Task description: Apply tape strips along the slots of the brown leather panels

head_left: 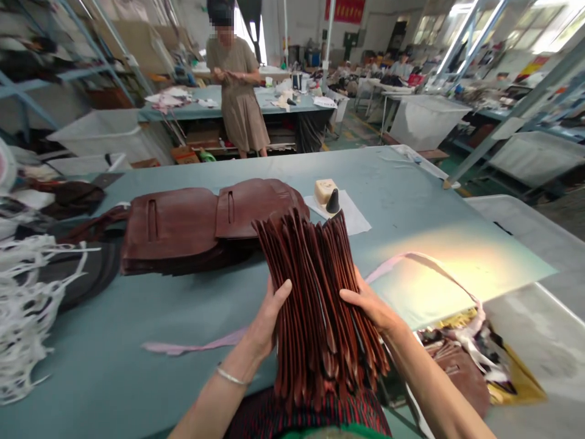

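A thick bundle of dark reddish-brown leather pieces [311, 305] stands on edge between my hands, close to my body at the table's front edge. My left hand [269, 311] presses its left side, thumb on the near face. Against the right side lies my right hand [368, 302], its thumb also across the edges. My other fingers are mostly hidden behind the bundle. Beyond it to the left rests a stack of brown leather panels [183, 222] with slots. A pale strip [205, 346] runs on the table under the bundle.
A cream block [325, 191] and a dark cone [333, 201] sit on white paper [356, 213]. White strips [27, 305] pile up at the left. A bin [562, 341] with scraps stands at the right. Across the blue-green table [347, 164], another person [237, 79] stands.
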Demonstrator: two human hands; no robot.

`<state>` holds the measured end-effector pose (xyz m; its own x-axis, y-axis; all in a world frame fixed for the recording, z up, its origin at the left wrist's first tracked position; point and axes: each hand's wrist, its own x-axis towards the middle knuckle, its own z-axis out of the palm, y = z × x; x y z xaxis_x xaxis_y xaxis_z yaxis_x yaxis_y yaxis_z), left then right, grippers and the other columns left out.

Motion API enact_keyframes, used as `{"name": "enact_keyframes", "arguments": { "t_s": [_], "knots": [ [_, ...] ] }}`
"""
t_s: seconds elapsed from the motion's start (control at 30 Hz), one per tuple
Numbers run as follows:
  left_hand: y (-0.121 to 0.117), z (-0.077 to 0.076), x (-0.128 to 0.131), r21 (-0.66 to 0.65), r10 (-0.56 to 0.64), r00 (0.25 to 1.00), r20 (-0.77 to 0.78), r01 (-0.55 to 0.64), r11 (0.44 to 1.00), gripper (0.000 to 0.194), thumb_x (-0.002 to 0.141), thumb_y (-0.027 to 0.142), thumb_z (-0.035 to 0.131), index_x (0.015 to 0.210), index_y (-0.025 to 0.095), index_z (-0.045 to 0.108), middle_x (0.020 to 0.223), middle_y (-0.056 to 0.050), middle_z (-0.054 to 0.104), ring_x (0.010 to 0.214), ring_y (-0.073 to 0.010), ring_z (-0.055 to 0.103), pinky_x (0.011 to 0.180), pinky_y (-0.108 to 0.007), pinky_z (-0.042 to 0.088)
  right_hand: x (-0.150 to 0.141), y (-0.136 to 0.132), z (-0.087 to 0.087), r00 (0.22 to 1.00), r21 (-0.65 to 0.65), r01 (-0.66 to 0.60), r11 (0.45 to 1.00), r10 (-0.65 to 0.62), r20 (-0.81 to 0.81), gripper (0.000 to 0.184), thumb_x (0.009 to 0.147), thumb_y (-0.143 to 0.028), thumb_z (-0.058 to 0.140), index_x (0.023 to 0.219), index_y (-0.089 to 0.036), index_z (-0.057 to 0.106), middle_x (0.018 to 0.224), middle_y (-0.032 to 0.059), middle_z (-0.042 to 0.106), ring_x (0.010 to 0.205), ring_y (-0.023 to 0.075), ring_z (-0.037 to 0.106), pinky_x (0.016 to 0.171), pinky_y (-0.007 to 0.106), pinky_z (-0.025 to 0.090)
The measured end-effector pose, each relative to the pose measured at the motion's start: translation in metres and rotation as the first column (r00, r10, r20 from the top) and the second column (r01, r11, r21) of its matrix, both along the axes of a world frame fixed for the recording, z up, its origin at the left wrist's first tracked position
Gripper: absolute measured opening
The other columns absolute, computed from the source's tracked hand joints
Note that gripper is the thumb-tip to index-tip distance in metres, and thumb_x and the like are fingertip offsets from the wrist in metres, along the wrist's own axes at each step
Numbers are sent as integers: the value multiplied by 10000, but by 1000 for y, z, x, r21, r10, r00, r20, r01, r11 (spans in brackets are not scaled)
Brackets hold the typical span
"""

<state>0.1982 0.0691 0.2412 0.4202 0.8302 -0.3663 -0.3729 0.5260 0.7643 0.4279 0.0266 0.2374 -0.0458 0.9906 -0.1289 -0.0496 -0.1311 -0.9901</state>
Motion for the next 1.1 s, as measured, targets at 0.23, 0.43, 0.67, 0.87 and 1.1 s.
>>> {"name": "enact_keyframes", "arguments": {
  "t_s": [0.23,0.43,0.67,0.87,1.1],
  "knots": [
    [11,-44,12,36,80,923,-376,-72,997,773,774,559,664,1383,206,346,1342,-134,553,1267,-261,508,1105,-421,373,21,4,-23,966,-180,172,968,-131,222,873,778,-520,672,1467,-213,233,1395,110,478,1283,258,456,1125,458,311],
    [23,-49,5,249,248,806,-537,-130,960,984,719,545,729,1440,241,133,1433,-153,426,1324,-260,437,1143,-449,300,6,9,-12,926,-117,129,985,-77,369,933,761,-590,658,1480,-226,186,1393,125,470,1268,256,484,1116,458,331],
    [29,-29,13,205,114,881,-459,-20,979,943,749,566,693,1422,233,122,1422,-156,449,1287,-239,479,1106,-422,358,-19,24,-3,651,16,119,993,-90,753,1163,643,-705,677,1517,-231,74,1477,195,278,1378,371,316,1100,562,291],
    [47,-24,27,205,139,840,-524,-33,978,1061,686,557,755,1433,223,80,1385,-168,477,1263,-264,500,1116,-461,331,1,35,-7,578,-70,197,978,-59,814,1191,649,-758,624,1517,-171,57,1420,219,336,1333,362,391,1074,525,343],
    [40,-34,44,269,101,829,-550,60,961,1224,537,404,883,1449,247,83,1417,-171,416,1317,-300,435,1137,-502,282,15,49,-8,577,-113,325,939,-102,810,1163,675,-799,555,1518,-155,78,1375,231,396,1267,388,463,1028,534,385]
  ]
}}
